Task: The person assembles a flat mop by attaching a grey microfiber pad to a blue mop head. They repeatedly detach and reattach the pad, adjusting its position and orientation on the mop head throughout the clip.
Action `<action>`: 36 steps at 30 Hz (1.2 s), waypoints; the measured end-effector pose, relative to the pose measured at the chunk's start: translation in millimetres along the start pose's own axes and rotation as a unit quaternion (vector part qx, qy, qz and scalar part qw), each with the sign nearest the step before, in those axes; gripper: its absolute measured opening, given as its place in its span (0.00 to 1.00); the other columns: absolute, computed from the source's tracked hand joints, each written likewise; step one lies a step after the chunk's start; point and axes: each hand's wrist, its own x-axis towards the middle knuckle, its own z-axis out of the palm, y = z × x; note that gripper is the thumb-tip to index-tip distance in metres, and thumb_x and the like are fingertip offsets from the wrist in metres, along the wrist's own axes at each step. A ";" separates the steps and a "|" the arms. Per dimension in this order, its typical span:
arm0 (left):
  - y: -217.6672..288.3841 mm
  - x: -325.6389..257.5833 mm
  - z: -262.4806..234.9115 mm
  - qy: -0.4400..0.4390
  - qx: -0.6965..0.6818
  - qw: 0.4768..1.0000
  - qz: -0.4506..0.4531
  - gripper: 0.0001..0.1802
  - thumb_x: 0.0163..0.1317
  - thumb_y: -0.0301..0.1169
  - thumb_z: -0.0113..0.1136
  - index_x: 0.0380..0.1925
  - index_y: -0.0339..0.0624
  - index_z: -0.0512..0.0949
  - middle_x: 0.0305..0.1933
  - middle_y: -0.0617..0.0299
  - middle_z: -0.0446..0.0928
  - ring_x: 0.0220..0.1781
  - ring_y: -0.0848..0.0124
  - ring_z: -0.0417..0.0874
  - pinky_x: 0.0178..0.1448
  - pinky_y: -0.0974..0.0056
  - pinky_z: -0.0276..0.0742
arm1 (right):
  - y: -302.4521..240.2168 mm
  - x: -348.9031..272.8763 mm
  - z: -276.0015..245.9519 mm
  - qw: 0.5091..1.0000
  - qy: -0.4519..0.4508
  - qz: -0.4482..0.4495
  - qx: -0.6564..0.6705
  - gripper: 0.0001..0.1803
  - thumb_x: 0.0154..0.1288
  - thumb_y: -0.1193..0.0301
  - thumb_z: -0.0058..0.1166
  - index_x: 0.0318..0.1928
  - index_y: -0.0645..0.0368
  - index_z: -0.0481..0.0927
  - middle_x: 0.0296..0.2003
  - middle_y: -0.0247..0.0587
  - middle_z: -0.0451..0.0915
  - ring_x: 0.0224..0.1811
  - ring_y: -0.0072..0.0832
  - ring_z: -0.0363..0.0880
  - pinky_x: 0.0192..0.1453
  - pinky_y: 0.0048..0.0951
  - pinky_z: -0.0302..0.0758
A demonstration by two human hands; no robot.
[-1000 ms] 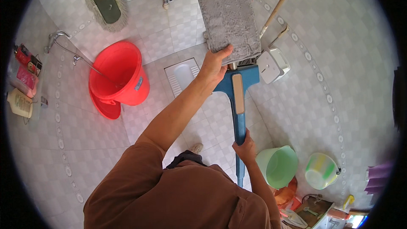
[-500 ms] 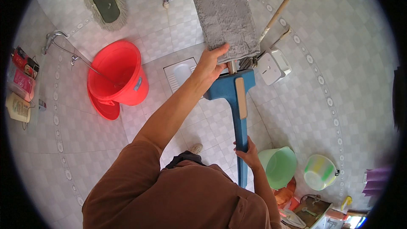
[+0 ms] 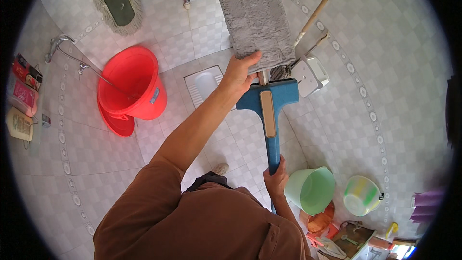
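Note:
A grey, fuzzy flat mop pad [image 3: 255, 17] extends from the middle of the head view to its top edge. My left hand [image 3: 243, 70] is closed on the pad's near end, thumb on top and fingers underneath. Just below that end is a blue T-shaped mop handle [image 3: 271, 137] with a tan strip along its face; a short metal piece shows between its crossbar and the pad. Lower down, my right hand [image 3: 276, 179] wraps round the handle's narrow shaft. The shaft's bottom end is mostly hidden by my right forearm.
A red bucket [image 3: 127, 84] stands left beside a squat toilet [image 3: 204, 84]. A dust mop [image 3: 117, 0] leans at top left. On the right are a wooden pole [image 3: 321, 7], a white bin [image 3: 310, 74], a green bucket [image 3: 317, 190] and a smaller pale bucket [image 3: 362, 196].
The blue handle has turned so its crossbar and tan strip face up more squarely. My right hand has shifted slightly left and rolled with it. My left hand keeps its hold on the pad.

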 end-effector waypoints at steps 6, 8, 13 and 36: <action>-3.9 4.7 1.4 0.033 -0.004 0.999 0.003 0.23 0.55 0.26 0.65 0.51 0.39 0.70 0.48 0.60 0.75 0.51 0.65 0.74 0.48 0.53 0.72 | -10.0 2.5 -15.8 0.995 0.046 -0.041 -0.080 0.32 0.46 0.72 0.65 0.54 0.60 0.67 0.39 0.49 0.78 0.35 0.48 0.79 0.35 0.42 0.76; -1.9 3.4 1.5 0.032 -0.010 0.999 -0.001 0.22 0.55 0.26 0.64 0.51 0.40 0.70 0.48 0.60 0.75 0.51 0.64 0.74 0.49 0.50 0.71 | -9.8 4.3 -28.4 0.995 0.028 -0.062 -0.069 0.33 0.46 0.70 0.67 0.53 0.61 0.68 0.39 0.49 0.78 0.35 0.46 0.80 0.35 0.41 0.77; 0.6 0.3 3.2 0.037 -0.027 0.999 -0.009 0.22 0.58 0.28 0.62 0.52 0.36 0.69 0.51 0.52 0.74 0.51 0.57 0.76 0.50 0.42 0.71 | -9.9 3.9 -46.8 0.997 -0.028 -0.066 -0.009 0.32 0.45 0.73 0.64 0.53 0.62 0.67 0.37 0.52 0.78 0.35 0.47 0.80 0.35 0.40 0.77; 4.8 -6.1 -19.9 -0.014 -0.015 0.996 -0.087 0.25 0.58 0.28 0.60 0.55 0.35 0.66 0.55 0.51 0.71 0.57 0.56 0.72 0.56 0.42 0.68 | -33.8 10.6 -36.2 0.992 -0.111 0.024 0.060 0.33 0.47 0.69 0.62 0.57 0.57 0.67 0.35 0.55 0.79 0.36 0.46 0.81 0.41 0.39 0.77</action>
